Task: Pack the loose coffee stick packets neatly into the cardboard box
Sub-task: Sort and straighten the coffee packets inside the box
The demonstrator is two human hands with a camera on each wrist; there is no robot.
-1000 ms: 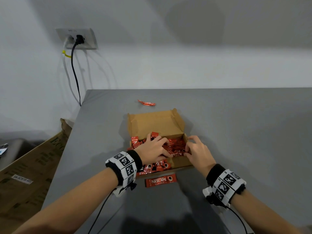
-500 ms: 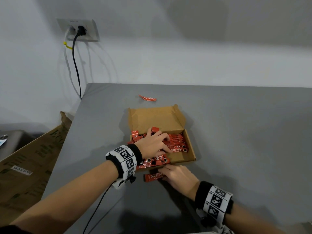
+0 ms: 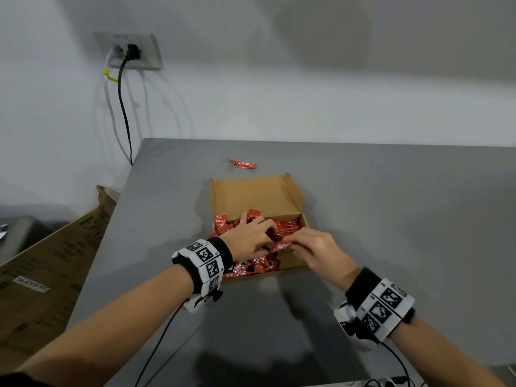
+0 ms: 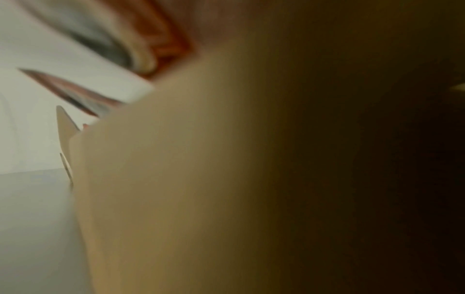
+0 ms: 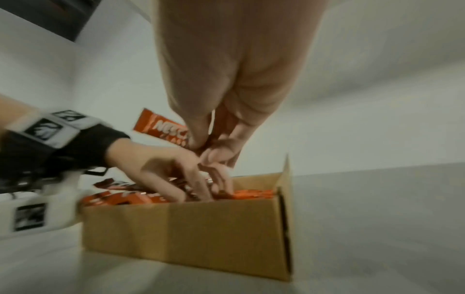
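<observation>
Frankly, my left wrist camera gives me almost nothing: a blurred tan mass fills it, with only a smear of red at the top edge. Down the left of the head view a big cardboard sheet (image 3: 50, 263) leans below the table (image 3: 391, 219), cut off by the frame. On the table sits the cardboard box (image 3: 290, 262), lid flap raised at the far side. My left hand (image 3: 250, 240) lies inside it, fingers spread and bent down onto the red packets (image 3: 287, 227); I cannot tell whether they grip any, since the hand covers most of the pile. At the box's left end several packets stick up at odd angles, while those at the right lie flat in a row, long axes running left to right. My right hand (image 5: 216, 139) hangs just above the box's near right part, thumb and fingertips pinching one packet (image 5: 161, 129) by its right end; its long axis tilts up toward the left, printed face toward the wrist camera. One more stray packet (image 3: 242, 163) lies on the table beyond the box, lengthwise left to right.
</observation>
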